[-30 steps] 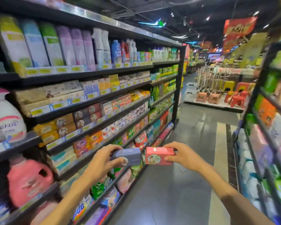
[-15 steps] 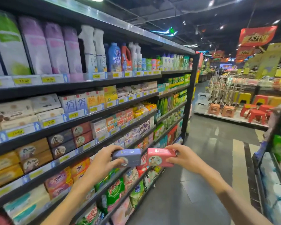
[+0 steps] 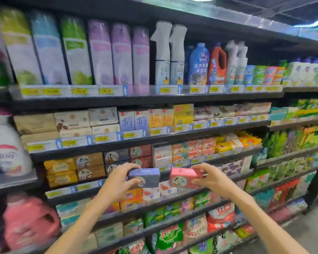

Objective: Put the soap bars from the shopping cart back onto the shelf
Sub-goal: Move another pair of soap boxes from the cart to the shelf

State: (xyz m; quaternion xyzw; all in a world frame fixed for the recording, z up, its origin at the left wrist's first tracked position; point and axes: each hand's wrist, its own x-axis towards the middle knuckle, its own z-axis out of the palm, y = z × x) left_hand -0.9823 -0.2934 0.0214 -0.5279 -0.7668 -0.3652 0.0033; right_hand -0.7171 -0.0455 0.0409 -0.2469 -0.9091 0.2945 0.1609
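A tall dark shelf unit packed with boxed soaps and bottles fills the view. In front of its middle tier, the left hand grips a blue soap bar (held level), and the right hand grips a pink soap bar just beside it, both off the shelf.

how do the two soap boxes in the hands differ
The blue soap box is dark blue-purple; the pink soap box is pink-red. The left hand grips the blue soap box; the right hand grips the pink one. Both are similar-sized rectangular boxes with a round picture on the front, held level before the shelf.
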